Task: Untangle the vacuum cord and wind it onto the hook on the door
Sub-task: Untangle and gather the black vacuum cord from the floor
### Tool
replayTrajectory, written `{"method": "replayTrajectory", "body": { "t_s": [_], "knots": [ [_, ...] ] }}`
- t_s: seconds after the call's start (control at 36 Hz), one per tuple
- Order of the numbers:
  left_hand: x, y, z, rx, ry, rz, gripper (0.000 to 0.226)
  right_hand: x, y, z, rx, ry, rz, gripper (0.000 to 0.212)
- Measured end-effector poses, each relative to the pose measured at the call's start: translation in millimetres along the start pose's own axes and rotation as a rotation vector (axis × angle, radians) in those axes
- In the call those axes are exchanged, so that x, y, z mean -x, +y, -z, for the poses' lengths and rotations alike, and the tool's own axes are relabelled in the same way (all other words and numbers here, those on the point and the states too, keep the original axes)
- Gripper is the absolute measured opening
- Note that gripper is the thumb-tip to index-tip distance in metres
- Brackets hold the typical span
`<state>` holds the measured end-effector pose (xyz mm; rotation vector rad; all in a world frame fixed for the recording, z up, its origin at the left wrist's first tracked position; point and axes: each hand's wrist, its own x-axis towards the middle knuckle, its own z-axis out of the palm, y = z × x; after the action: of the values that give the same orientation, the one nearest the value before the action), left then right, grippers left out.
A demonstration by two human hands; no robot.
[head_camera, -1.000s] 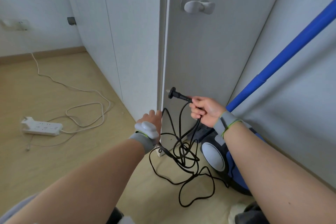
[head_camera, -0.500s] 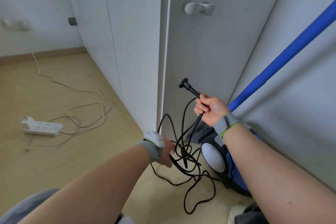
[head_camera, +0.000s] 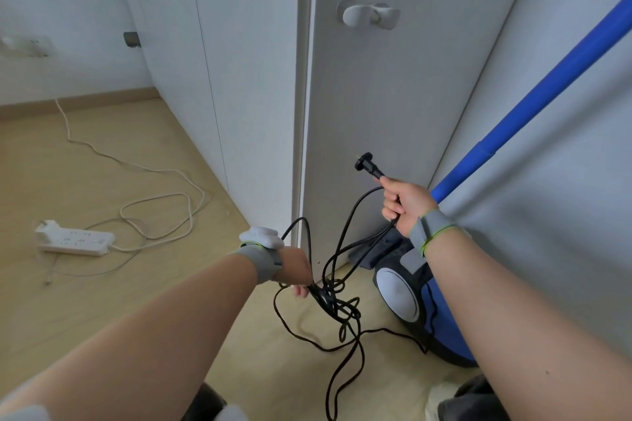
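A black vacuum cord [head_camera: 337,304] hangs in a tangled bundle above the floor. My right hand [head_camera: 405,205] is closed on the cord just behind its black plug [head_camera: 367,166], which points up and left. My left hand [head_camera: 297,272] reaches down into the tangle and grips several strands; its fingers are mostly hidden. The cord runs to the blue vacuum [head_camera: 410,301] by the wall. A white hook [head_camera: 367,14] sits high on the grey door [head_camera: 393,96], well above both hands.
A blue wand [head_camera: 533,99] slants up to the right from the vacuum. A white power strip [head_camera: 75,242] with looping white cable [head_camera: 157,202] lies on the wood floor at left. White cupboard doors [head_camera: 232,61] stand left of the grey door.
My left hand dropped from beside the door edge into the tangle and took hold of strands. My right hand lifted the plug slightly and moved right.
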<state>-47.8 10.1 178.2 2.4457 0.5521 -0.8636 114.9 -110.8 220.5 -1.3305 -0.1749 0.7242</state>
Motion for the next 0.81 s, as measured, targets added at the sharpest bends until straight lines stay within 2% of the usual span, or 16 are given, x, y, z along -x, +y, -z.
{"method": "replayTrajectory", "body": {
  "t_s": [0.11, 0.19, 0.25, 0.33, 0.42, 0.44, 0.5, 0.58, 0.67, 0.72, 0.81],
  "knots": [
    [0, 3, 2, 0.039, 0.033, 0.055, 0.048, -1, 3, -2, 0.135, 0.094, 0.045, 0.017],
    [-2, 2, 1, -0.160, 0.127, 0.026, 0.055, 3, 2, -5, 0.261, 0.175, 0.091, 0.008],
    [-1, 4, 2, -0.294, 0.180, 0.003, 0.055, 5, 2, -5, 0.418, 0.224, 0.146, 0.015],
    [5, 8, 7, -0.407, 0.200, -0.027, 0.042, 7, 3, -4, 0.658, 0.272, 0.250, 0.018],
    [10, 10, 13, -0.612, 0.224, 0.008, 0.021, 6, 2, -1, 0.712, 0.306, 0.261, 0.015],
    [13, 12, 16, -0.663, 0.229, 0.037, 0.017, 3, 2, 0, 0.704, 0.325, 0.244, 0.021],
    [15, 14, 22, -0.676, 0.197, 0.101, 0.028, 0, 1, 2, 0.650, 0.357, 0.205, 0.029],
    [13, 14, 29, -0.643, 0.159, 0.157, 0.035, -1, 0, 1, 0.555, 0.367, 0.158, 0.026],
    [10, 14, 30, -0.599, 0.171, 0.220, 0.040, 1, -4, -8, 0.380, 0.304, 0.091, 0.013],
    [9, 13, 27, -0.566, 0.131, 0.278, 0.048, 1, -5, -15, 0.198, 0.237, 0.048, 0.021],
    [-3, 6, 20, -0.538, 0.091, 0.273, 0.049, 5, -8, -25, -0.028, 0.153, 0.006, 0.026]
  ]
}}
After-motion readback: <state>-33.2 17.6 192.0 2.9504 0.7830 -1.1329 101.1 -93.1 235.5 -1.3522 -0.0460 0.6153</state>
